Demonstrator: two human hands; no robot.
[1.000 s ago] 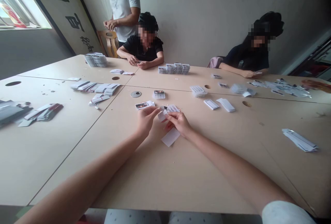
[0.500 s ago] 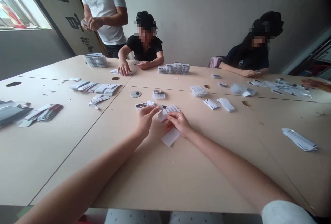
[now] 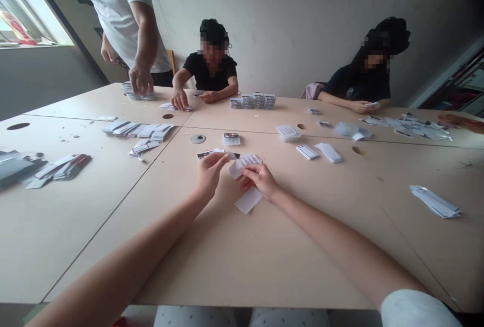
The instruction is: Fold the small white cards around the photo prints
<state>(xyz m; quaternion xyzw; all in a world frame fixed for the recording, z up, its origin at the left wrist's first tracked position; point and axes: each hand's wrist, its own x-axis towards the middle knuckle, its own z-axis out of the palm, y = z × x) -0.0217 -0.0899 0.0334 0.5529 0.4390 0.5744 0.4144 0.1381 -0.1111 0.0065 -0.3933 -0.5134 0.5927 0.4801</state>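
Observation:
My left hand (image 3: 210,172) pinches a small dark-and-white card (image 3: 234,155) between thumb and fingertips. My right hand (image 3: 261,178) is closed on a white paper slip (image 3: 236,169); a small clear plastic case (image 3: 251,159) shows just beyond its fingers, and I cannot tell how the two are joined. Below that hand lies a blank white slip (image 3: 248,200), flat on the table. Printed cards (image 3: 206,154) lie partly behind my left hand. A clear case with a dark printed card (image 3: 231,138) stands a little farther off.
The jointed wooden table (image 3: 181,266) carries stacked cases (image 3: 252,101), paper bundles (image 3: 138,128), white slips (image 3: 328,152) and plastic bags (image 3: 351,130). A round metal cap (image 3: 197,139) lies near cable holes. Two co-workers sit opposite; one in a white shirt (image 3: 117,4) stands at far left.
The standing co-worker has leaned forward and put a hand down onto the stacked cases at far left. My left hand has drawn slightly away from the case; my right hand is nearly unchanged.

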